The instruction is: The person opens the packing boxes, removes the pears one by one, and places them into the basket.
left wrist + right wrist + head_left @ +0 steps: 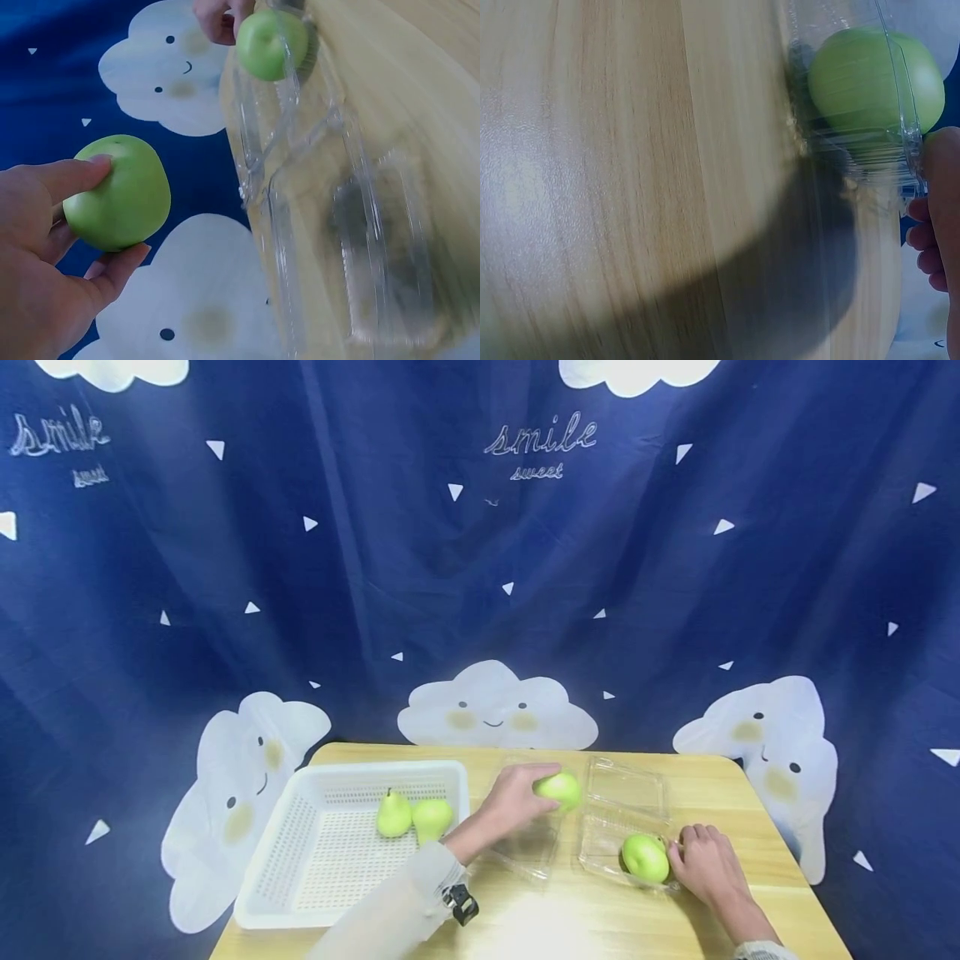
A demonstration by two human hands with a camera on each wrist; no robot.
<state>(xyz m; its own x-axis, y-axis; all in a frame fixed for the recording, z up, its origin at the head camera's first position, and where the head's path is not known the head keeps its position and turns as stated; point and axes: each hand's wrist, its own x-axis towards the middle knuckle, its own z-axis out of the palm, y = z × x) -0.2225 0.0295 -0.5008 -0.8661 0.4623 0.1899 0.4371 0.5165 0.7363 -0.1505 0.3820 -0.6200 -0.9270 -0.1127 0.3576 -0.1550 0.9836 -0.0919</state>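
Note:
Between thumb and fingertips, my left hand (517, 797) holds a green apple (124, 193) up above the table. In the head view that apple (558, 790) is just left of an open clear plastic clamshell box (600, 839). A second green apple (645, 858) sits in the right end of this box. My right hand (707, 864) grips the box's right edge, its thumb at the rim beside the apple. In the right wrist view the fingers (928, 260) curl outside the clear wall.
A white slotted basket (258, 881) stands on the left with a green pear (393, 814) and another green pear-shaped fruit (432, 818) in it. Another clear plastic box (536, 860) lies partly under my left forearm. Behind the wooden table (555, 927) hangs a blue curtain (480, 568).

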